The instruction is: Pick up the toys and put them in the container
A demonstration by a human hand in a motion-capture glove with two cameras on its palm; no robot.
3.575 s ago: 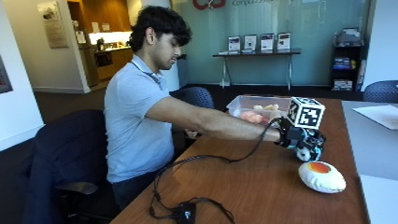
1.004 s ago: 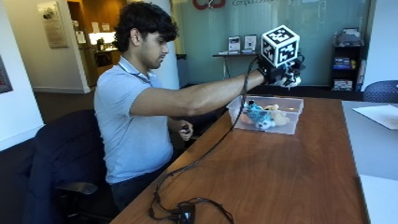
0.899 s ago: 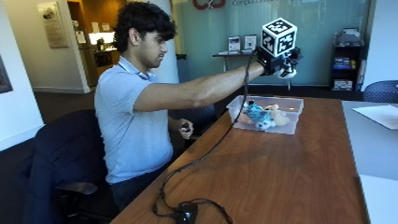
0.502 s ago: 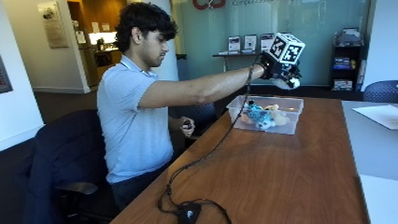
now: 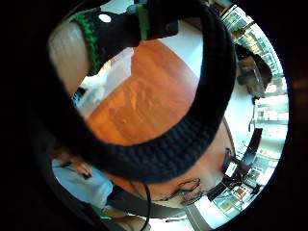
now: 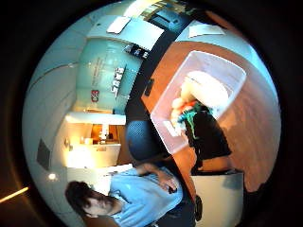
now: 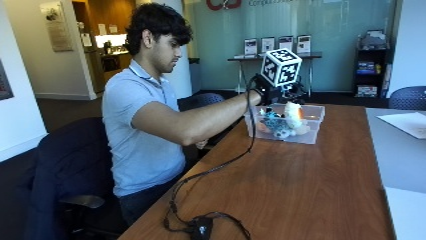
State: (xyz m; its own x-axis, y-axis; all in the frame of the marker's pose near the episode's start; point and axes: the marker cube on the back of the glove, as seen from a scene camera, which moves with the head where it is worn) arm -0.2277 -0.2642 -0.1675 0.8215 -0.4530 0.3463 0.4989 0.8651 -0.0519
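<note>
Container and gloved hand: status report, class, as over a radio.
Right hand above the container, grip unclear. White and orange toy upright at the bin's top, other toys inside. Nothing in the way.

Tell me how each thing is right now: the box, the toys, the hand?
Box: clear, open on top, upright on the wooden table.
White and orange toy: poking up out of the box, under the gloved hand.
Other toys: piled inside the box.
Gloved hand: over the box; cannot tell if it holds the toy.
</note>
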